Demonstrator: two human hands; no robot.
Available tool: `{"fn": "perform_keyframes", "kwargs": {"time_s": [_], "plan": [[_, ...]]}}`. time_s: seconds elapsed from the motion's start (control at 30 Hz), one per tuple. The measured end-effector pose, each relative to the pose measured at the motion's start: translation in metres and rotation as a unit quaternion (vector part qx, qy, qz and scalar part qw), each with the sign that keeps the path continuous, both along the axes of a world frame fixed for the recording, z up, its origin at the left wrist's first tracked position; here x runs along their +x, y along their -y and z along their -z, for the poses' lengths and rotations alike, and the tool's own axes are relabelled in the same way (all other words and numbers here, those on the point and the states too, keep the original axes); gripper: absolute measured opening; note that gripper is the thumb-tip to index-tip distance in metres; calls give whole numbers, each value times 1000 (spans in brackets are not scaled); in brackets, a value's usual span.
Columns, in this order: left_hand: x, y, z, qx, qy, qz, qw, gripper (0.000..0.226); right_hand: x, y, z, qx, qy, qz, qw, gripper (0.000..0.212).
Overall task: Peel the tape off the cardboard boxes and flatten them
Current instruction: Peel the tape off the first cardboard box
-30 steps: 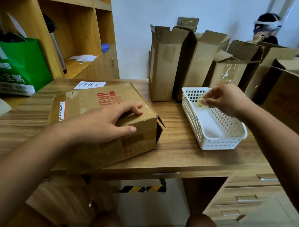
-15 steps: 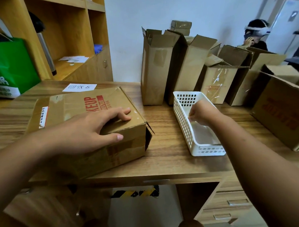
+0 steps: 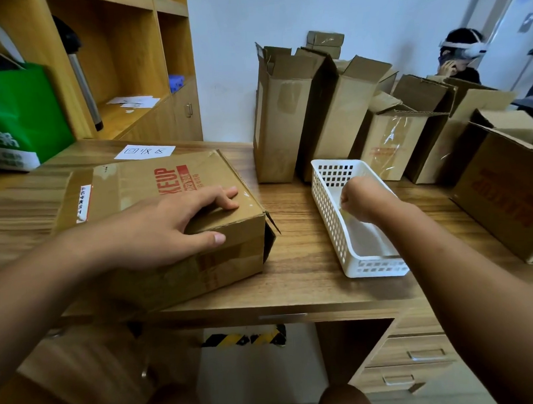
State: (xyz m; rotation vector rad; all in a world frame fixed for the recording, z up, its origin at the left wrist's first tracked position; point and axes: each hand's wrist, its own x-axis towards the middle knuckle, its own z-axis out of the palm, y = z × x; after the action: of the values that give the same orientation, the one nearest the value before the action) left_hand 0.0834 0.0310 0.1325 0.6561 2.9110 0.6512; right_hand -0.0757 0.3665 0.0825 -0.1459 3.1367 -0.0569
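Observation:
A brown cardboard box (image 3: 154, 188) with red print lies on its side on the wooden desk (image 3: 296, 286), its right end flaps ajar. My left hand (image 3: 165, 227) holds its near right corner, fingers spread on top and thumb over the front face. My right hand (image 3: 364, 199) is down inside a white perforated plastic basket (image 3: 330, 226) to the box's right. Its fingers are closed, and a thin yellowish sliver of tape (image 3: 346, 212) shows under the fist. The rest of the tape is hidden by the hand.
Several opened cardboard boxes (image 3: 281, 118) stand along the back wall and right side, one large box (image 3: 509, 188) at the right edge. A green bag (image 3: 20, 118) and wooden shelves stand on the left, near a paper label (image 3: 145, 151). A person with a headset (image 3: 460, 59) sits at the back right.
My right hand, which pinched a wad of tape above the basket's rim, has gone down into the basket. The left hand stays on the box. The view has shifted slightly.

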Motion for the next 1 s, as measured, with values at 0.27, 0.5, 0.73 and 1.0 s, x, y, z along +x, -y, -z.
{"fn": "perform_keyframes", "kwargs": {"time_s": [0.27, 0.5, 0.73, 1.0], "plan": [[-2, 1, 0, 2, 5, 3, 1000, 42, 0, 3, 1, 10, -32, 4, 999, 28], [-1, 0, 0, 4, 3, -1, 1000, 41, 4, 8, -3, 35, -10, 13, 999, 27], [-1, 0, -1, 7, 9, 2, 1000, 42, 6, 13, -19, 39, 48, -10, 998, 24], [-2, 1, 0, 6, 6, 6, 1000, 41, 8, 14, -25, 52, 43, -31, 997, 21]]}}
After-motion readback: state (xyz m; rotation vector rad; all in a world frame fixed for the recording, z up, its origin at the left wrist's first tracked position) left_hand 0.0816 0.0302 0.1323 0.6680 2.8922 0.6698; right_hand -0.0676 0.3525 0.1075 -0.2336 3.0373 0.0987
